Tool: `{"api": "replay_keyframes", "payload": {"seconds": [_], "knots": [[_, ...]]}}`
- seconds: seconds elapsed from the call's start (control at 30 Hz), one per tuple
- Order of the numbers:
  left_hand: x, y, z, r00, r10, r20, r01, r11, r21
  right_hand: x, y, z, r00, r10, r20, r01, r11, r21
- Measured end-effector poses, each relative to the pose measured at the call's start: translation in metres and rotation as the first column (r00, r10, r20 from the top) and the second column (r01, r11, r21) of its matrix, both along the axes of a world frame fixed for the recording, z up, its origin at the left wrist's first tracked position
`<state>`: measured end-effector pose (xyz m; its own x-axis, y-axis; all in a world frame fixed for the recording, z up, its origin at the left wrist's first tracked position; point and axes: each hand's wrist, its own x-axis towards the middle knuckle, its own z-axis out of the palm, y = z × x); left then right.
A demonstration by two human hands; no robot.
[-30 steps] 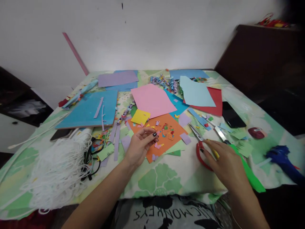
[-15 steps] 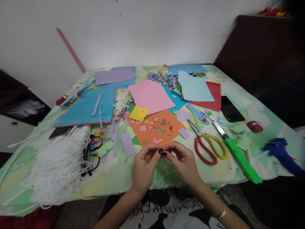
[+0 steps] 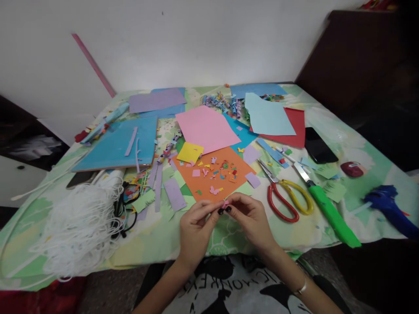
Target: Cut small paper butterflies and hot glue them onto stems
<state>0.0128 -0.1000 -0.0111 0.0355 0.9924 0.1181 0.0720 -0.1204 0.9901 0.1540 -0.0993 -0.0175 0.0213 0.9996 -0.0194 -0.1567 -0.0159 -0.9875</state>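
A small pink paper piece [image 3: 225, 203] is pinched between the fingertips of my left hand [image 3: 198, 226] and my right hand [image 3: 251, 221]; its exact shape is mostly covered by the fingers. Both hands are closed and meet just in front of an orange sheet [image 3: 186, 174]. On that sheet lie a pink paper butterfly [image 3: 214, 190] and several tiny coloured cut-outs. Scissors [image 3: 276, 183] with one red and one yellow handle rest to the right of my right hand. A yellow square [image 3: 190, 152] overlaps the orange sheet's far left corner.
White cord [image 3: 78, 231] is heaped at the left, beside black-framed glasses [image 3: 131, 213]. To the right are a green-handled knife [image 3: 334, 216], a phone [image 3: 319, 145] and a blue glue gun [image 3: 386, 207]. A pink sheet [image 3: 207, 128] and a blue board [image 3: 114, 144] lie farther back.
My fingertips have shifted a little around the pink piece, and more of it now shows between them. The view has tilted slightly; the table things stay in place.
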Motion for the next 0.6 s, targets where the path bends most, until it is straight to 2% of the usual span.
{"api": "replay_keyframes", "payload": {"seconds": [0.13, 0.3, 0.37, 0.5, 0.6], "knots": [[0.000, 0.000, 0.001, 0.999, 0.009, 0.046, -0.007, 1.000, -0.029, -0.002, 0.000, 0.002, 0.999, 0.031, -0.011, -0.031, 0.999, -0.016], [0.002, 0.002, -0.006, 0.983, 0.080, 0.164, -0.048, 0.981, -0.189, -0.005, 0.001, 0.005, 0.996, 0.071, -0.056, -0.073, 0.997, -0.033], [0.003, 0.002, -0.009, 0.976, 0.077, 0.206, -0.033, 0.977, -0.210, -0.005, 0.002, 0.003, 0.996, 0.072, -0.055, -0.075, 0.996, -0.041], [0.003, 0.001, -0.006, 0.982, 0.015, 0.189, 0.023, 0.979, -0.201, -0.005, 0.002, 0.000, 0.999, 0.001, 0.053, 0.000, 1.000, -0.013], [0.003, 0.001, -0.004, 0.987, 0.008, 0.161, 0.026, 0.977, -0.210, -0.003, 0.001, 0.000, 0.998, 0.030, 0.058, -0.029, 0.999, -0.023]]}}
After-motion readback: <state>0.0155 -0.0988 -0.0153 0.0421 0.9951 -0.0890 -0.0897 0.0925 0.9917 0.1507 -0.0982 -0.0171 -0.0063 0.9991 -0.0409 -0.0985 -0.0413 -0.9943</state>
